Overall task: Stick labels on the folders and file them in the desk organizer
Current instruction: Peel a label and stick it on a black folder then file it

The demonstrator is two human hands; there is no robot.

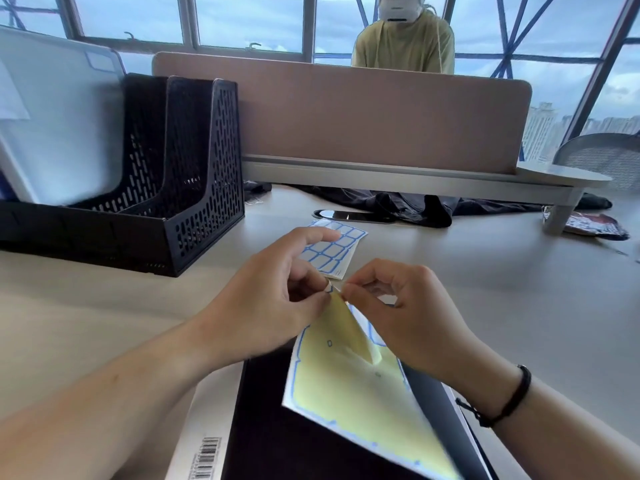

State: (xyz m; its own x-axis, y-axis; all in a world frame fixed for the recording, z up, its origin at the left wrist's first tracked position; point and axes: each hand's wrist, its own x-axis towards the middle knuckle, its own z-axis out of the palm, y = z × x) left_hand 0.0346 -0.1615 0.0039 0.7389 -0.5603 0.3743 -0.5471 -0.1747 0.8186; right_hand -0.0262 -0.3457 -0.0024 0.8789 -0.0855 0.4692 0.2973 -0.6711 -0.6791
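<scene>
Hands, left (277, 292) and right (401, 306), each grip-pinch the label sheet's (353, 386) far tip, its length running toward the person.

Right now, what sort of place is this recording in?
Likely a high-rise shared office: a desk divider, a black file organizer on the desk, and big windows showing towers and sky.

Daylight comes from the large windows (242, 22) at the back, cool and bluish from a cloudy sky. The scene is bright and even, with only soft, weak shadows on the tabletop (485, 289). A small dark glossy object (353, 215) on the tabletop shows a white glare. The wide lens bends straight lines near the edges. The pale folder (62, 126) at left looks blurred, and the near forearms are slightly soft.
</scene>
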